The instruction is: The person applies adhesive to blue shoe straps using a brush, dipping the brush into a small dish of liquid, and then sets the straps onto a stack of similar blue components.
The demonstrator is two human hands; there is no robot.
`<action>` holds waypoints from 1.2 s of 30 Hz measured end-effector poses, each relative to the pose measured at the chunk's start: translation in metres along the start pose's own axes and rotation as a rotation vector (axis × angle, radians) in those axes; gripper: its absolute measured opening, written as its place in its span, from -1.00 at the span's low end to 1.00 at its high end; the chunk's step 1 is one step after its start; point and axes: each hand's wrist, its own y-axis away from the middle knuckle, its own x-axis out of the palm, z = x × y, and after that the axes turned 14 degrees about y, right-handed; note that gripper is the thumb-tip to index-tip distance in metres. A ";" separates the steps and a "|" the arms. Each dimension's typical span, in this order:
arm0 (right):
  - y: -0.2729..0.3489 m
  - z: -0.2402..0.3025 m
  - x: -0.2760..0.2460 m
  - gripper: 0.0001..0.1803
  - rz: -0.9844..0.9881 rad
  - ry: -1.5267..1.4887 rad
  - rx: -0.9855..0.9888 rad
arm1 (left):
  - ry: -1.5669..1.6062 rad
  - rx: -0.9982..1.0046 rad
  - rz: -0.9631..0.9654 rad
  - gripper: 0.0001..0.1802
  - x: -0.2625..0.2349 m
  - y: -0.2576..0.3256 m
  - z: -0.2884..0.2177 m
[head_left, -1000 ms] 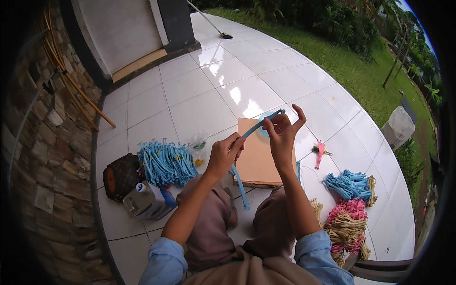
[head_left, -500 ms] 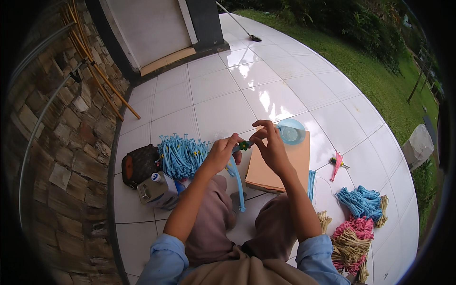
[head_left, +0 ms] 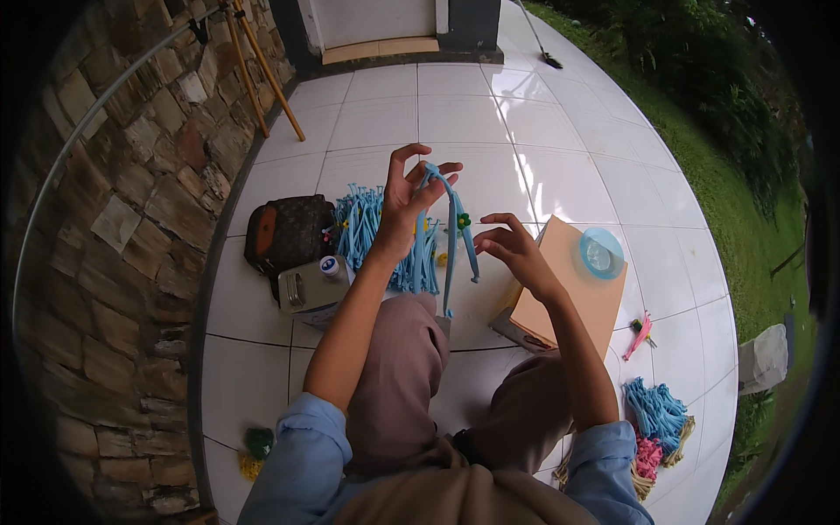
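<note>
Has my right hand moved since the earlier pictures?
Yes, leftward: your right hand now appears mostly left of the box; earlier it appeared over it.

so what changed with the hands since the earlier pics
The left hand moved left with the blue strip, which now hangs bent from it rather than spanning both hands. The right hand moved left from above the brown cardboard and seems to have let go. The blue bowl stayed on the cardboard.

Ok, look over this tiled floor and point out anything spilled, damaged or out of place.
Nothing looks spilled or damaged; the blue strip in the left hand shows no visible tear. Mildly odd: a pink piece lies with a small tool on the tiles, apart from the pink bundle at lower right.
</note>
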 end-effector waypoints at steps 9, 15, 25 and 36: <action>-0.080 -0.085 0.107 -0.29 0.255 0.259 0.132 | 0.022 -0.020 -0.379 -0.70 -0.116 0.000 0.072; -0.094 -0.217 0.174 -0.46 0.062 0.077 0.491 | -0.434 -0.267 -0.468 -0.63 -0.204 0.060 0.155; -0.121 -0.245 0.184 -0.44 -0.120 0.393 0.277 | -0.892 -0.256 -0.540 -0.59 -0.214 0.103 0.196; -0.095 -0.299 0.200 -0.31 -0.241 0.303 0.491 | -1.412 -0.650 -0.111 -0.17 -0.203 0.148 0.220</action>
